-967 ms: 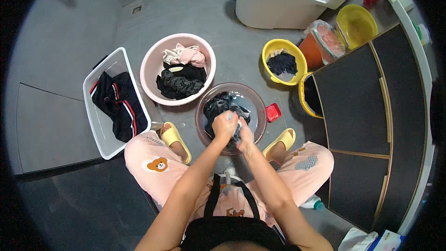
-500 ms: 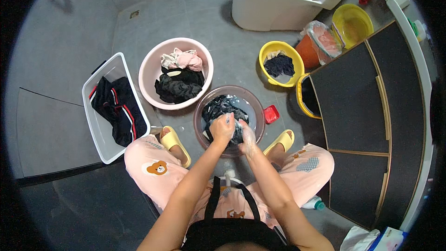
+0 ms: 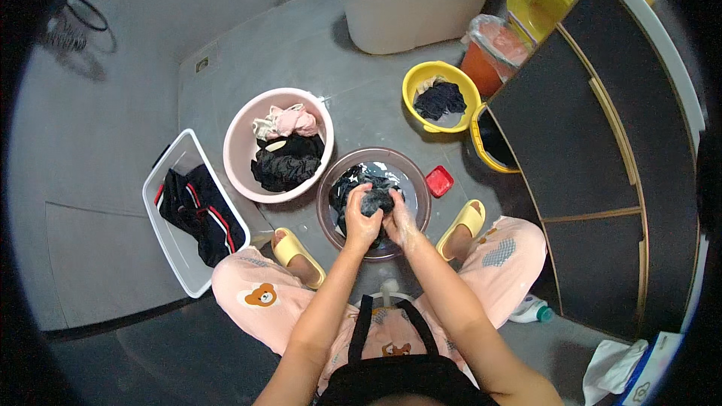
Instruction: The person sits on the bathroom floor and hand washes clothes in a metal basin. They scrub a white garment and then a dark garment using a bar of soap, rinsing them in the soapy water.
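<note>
A wet black garment (image 3: 377, 200) is bunched between my two hands, over a greyish-brown basin (image 3: 325, 219) of water. My left hand (image 3: 362, 219) grips its left side, with the thumb and fingers curled round the cloth. On the other side my right hand (image 3: 401, 222) holds the cloth too, its wrist wet with some suds. More of the dark fabric lies in the water beneath and to the left. What the undersides of my fingers do is hidden by the cloth.
A pink basin (image 3: 229, 152) with clothes stands at the upper left, beside a white bin (image 3: 186, 274) holding a dark striped garment. A yellow basin (image 3: 474, 90) with dark cloth and a red soap dish (image 3: 439, 180) are to the right. A dark cabinet (image 3: 594, 263) bounds that side.
My hands have opened from a tight squeeze to a wider hold, so more of the black garment shows between them. The view has shifted a little.
</note>
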Demonstrator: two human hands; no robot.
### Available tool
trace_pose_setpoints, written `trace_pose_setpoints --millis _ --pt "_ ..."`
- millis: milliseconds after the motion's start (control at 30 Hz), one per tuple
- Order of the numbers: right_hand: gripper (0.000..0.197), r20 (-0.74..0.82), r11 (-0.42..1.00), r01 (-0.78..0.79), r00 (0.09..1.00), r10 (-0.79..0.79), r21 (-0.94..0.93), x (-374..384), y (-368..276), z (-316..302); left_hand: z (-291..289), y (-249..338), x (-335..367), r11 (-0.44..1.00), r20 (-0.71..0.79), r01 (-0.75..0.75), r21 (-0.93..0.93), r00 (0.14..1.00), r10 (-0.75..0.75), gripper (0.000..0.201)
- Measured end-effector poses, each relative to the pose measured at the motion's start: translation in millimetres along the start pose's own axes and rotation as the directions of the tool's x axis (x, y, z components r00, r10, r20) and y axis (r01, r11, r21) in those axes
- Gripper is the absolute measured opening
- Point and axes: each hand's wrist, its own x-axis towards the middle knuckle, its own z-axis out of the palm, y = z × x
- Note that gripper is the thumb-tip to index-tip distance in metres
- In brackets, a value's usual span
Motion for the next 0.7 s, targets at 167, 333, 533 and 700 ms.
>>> trace_pose_setpoints --millis 167,333,533,700 --pt "0.046 -0.006 0.963 -0.261 0.965 0.262 0.061 4.8 -19.5 14.0 11.5 24.9 -36.5 0.986 0.254 -0.163 -0.020 0.953 0.163 0.029" --pt "0.027 0.047 0.988 -0.156 0.987 0.156 -0.008 13.7 8.6 -14.6 12.3 17.1 -27.3 0.923 0.185 -0.294 0.248 0.950 0.252 0.018" --pt "0.021 -0.021 0.996 0.079 0.997 -0.080 -0.041 -22.8 26.6 22.4 -7.0 0.9 1.1 0.935 -0.096 0.033 0.354 0.995 0.001 0.013" --pt "0.020 -0.068 0.882 0.292 0.938 -0.339 -0.370 21.2 10.3 -23.4 16.3 7.6 -29.7 0.956 0.091 -0.129 0.263 0.990 0.109 0.014"
